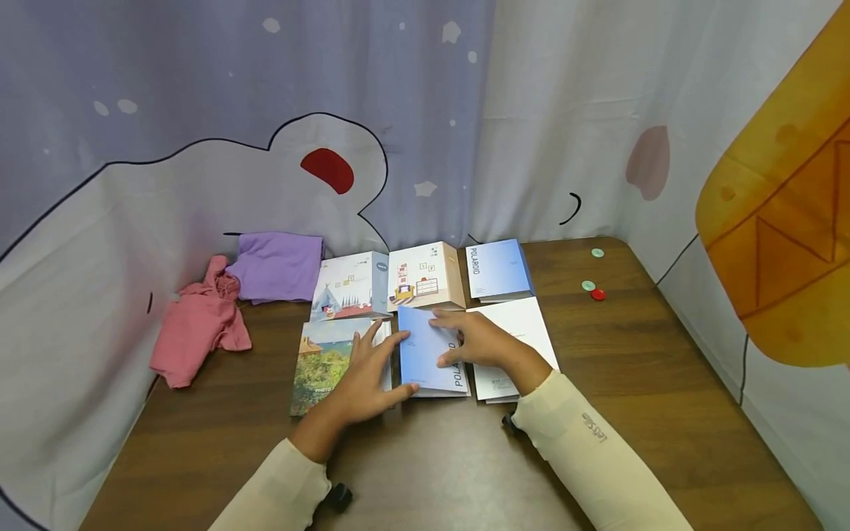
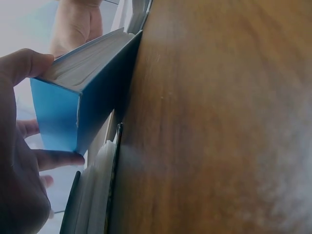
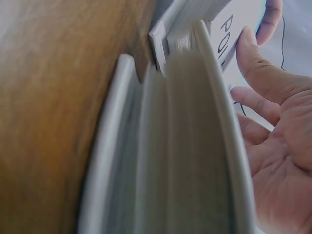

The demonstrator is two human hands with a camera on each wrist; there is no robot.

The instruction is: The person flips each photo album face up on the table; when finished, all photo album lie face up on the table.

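A blue photo album [image 1: 425, 354] marked POLAROID lies between my hands in the front row. My left hand [image 1: 365, 380] holds its spine side, thumb near the front corner and fingers along the left edge. In the left wrist view the album [image 2: 56, 114] tilts, its spine end raised off the table. My right hand [image 1: 485, 343] touches the cover with thumb and index finger, its other fingers loosely bent. Left of it lies a landscape-covered album [image 1: 312, 372], partly under my left hand. A white album [image 1: 521, 321] sits to the right, beneath my right wrist.
Behind stand a tent-print album [image 1: 352, 284], a room-print album [image 1: 425, 273] and another blue album [image 1: 498, 269]. Pink cloth [image 1: 199, 324] and folded purple cloth [image 1: 279, 265] lie at left. Green discs [image 1: 598, 253] and a red one [image 1: 598, 294] sit at right. A curtain [image 1: 551, 147] borders the table.
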